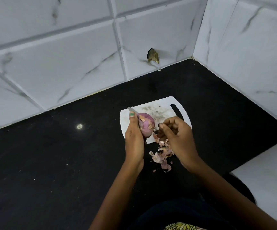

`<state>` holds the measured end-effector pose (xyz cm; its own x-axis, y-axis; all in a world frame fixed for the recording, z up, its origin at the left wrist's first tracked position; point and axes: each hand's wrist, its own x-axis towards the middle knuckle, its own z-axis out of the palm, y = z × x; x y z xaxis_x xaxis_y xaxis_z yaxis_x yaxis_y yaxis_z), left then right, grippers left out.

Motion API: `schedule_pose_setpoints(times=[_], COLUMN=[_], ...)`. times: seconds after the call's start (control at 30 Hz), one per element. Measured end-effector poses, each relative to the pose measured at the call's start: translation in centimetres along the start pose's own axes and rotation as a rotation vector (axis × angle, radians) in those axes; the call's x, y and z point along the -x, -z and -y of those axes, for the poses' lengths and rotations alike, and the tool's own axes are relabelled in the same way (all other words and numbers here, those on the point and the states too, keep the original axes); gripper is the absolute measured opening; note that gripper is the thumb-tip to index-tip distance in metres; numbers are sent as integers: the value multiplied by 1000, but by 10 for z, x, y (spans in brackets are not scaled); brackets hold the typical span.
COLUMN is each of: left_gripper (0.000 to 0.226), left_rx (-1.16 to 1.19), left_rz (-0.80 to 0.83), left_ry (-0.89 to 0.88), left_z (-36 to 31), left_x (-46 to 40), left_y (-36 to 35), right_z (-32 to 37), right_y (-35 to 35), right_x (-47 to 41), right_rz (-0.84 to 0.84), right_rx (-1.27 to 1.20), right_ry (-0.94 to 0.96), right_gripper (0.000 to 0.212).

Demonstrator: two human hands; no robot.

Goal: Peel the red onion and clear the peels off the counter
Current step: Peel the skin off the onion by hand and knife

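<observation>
Left hand (134, 138): we see it wrapped round the red onion (146, 124), holding it above the near end of the white cutting board (152, 120); a knife (132, 110) blade tip pokes out past its fingers.
Right hand (176, 135): fingers curled, just beside the onion; whether it pinches a peel we cannot tell.
Peels (162, 156): heaped on the black desk (51, 163) between the wrists, touching the board's near edge.

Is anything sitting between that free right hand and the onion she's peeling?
Nothing visible does. The right hand hovers just beside the red onion, which the left hand grips over the cutting board; only a small open gap separates them. The peels lie lower.
</observation>
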<state>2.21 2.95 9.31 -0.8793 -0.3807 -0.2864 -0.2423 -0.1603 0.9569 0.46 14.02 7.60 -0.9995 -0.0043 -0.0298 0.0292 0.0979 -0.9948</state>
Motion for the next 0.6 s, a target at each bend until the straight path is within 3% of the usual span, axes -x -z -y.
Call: schedule_pose_setpoints(times=[0.17, 0.3, 0.43, 0.6], left_gripper=[49, 45, 50, 49], left_rx=[25, -13, -23, -8], left_rz=[0, 24, 107, 127], left_ry=[-21, -142, -172, -218], left_z=[-4, 1, 3, -2], left_x=[0, -3, -7, -8], left_y=[4, 8, 10, 12], right_z=[-10, 22, 45, 44], right_y=[12, 17, 17, 15], right_x=[-4, -5, -8, -10], right_rz=[104, 98, 228, 241], right_rx=[272, 260, 319, 454], right_ry=[-14, 265, 520, 691], right_gripper=[15, 9, 14, 21])
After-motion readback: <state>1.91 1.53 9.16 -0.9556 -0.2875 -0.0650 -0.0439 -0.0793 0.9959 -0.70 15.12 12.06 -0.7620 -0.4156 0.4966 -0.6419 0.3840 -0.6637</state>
